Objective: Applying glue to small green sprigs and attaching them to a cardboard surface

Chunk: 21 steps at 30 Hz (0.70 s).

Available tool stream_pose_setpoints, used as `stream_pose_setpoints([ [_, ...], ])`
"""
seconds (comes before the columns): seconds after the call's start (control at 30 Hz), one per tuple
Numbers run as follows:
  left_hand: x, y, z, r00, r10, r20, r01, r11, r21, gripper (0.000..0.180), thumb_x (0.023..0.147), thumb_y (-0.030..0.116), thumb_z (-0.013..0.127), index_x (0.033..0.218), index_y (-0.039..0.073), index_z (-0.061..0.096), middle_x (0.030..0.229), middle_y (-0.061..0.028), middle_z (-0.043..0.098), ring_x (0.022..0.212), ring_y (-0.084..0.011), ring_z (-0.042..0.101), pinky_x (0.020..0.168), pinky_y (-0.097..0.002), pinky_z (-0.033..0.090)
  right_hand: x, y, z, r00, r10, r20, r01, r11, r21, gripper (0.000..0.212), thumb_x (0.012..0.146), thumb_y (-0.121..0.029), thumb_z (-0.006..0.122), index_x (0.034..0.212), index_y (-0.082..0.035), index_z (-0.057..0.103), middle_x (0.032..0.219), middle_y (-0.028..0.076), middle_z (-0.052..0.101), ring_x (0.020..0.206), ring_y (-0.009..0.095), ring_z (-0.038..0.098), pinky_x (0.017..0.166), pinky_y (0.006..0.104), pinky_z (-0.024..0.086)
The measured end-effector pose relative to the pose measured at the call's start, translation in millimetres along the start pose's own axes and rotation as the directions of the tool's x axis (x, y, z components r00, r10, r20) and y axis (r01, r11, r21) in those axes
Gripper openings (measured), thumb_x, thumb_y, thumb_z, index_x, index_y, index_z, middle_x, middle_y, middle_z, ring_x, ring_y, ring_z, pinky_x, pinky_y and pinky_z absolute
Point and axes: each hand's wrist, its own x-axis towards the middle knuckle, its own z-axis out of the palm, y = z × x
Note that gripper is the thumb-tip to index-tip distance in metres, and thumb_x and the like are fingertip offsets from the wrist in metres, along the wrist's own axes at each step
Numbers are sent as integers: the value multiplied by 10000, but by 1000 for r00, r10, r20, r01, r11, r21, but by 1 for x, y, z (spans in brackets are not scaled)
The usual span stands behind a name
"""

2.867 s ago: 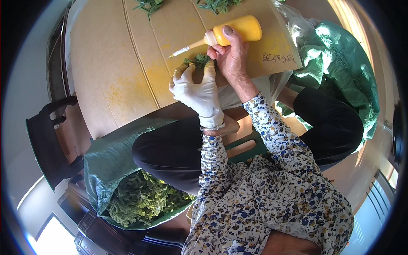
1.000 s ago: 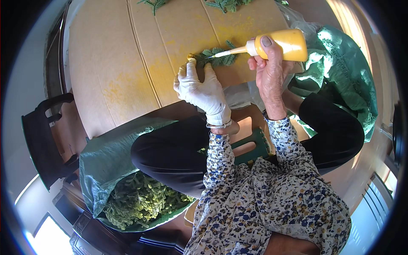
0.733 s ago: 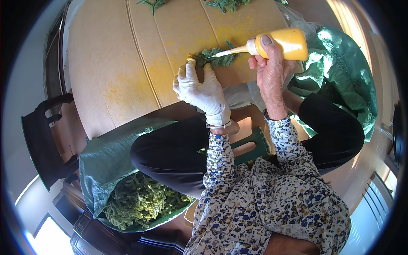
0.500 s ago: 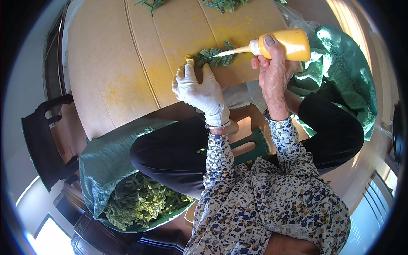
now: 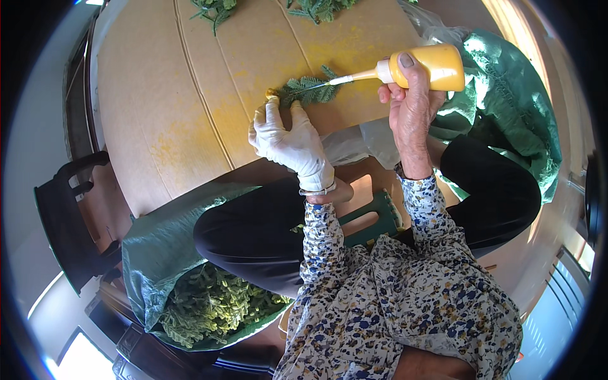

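Note:
My left hand [image 5: 292,144], in a white glove with a yellow-stained fingertip, pinches the left end of a small green artificial fir sprig [image 5: 324,94]. The sprig is held low over a cardboard sheet [image 5: 152,107]; whether it touches the sheet I cannot tell. In my bare right hand [image 5: 415,111], a squeeze bottle [image 5: 442,67] of yellow liquid lies tilted almost level, thumb on top and fingers curled beneath. Its long, thin nozzle points left, the fine tip over the sprig's middle. Fingers of the glove hide part of the sprig's left end.
More green sprigs [image 5: 320,9] lie along the cardboard's far edge. An open green sack [image 5: 142,263] full of greenery [image 5: 218,304] stands at lower left, beside my knee. Another green sack [image 5: 525,120] is at right. A dark chair [image 5: 73,215] stands at far left.
My left hand and the sprig have shifted slightly left, so the nozzle lies a little farther right along the sprig. The bottle has barely moved. The far sprigs show more fully.

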Motion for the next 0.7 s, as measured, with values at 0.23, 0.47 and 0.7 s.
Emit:
stream_pose_setpoints([
  [0.23, 1, 1, 0, 1000, -3, 4, 3, 1000, -12, 384, 577, 81, 802, 942, 67, 681, 964, -76, 632, 969, -279, 524, 836, -410, 422, 3, -3, -9, 999, -4, -40, 4, 1000, 10, 205, 800, -196, 685, 833, -54, 540, 659, -14, 492, 475, 48, 376, 437, 241, 386],
  [0.47, 3, 4, -4, 1000, 24, 18, -25, 999, 29, 358, 628, 45, 774, 977, 15, 698, 964, -106, 655, 937, -265, 532, 809, -365, 457, 12, -3, -21, 997, -23, -71, 26, 999, 38, 209, 799, -191, 685, 849, -41, 547, 666, -10, 500, 471, 43, 376, 435, 236, 385],
  [0.7, 2, 0, -1, 1000, 28, -11, -28, 1000, 2, 381, 569, 43, 794, 934, 34, 689, 939, -98, 646, 931, -277, 536, 817, -379, 444, 16, -4, -33, 998, -24, -52, 26, 998, 54, 219, 802, -191, 678, 873, -30, 547, 673, -2, 506, 468, 42, 372, 436, 231, 391],
])
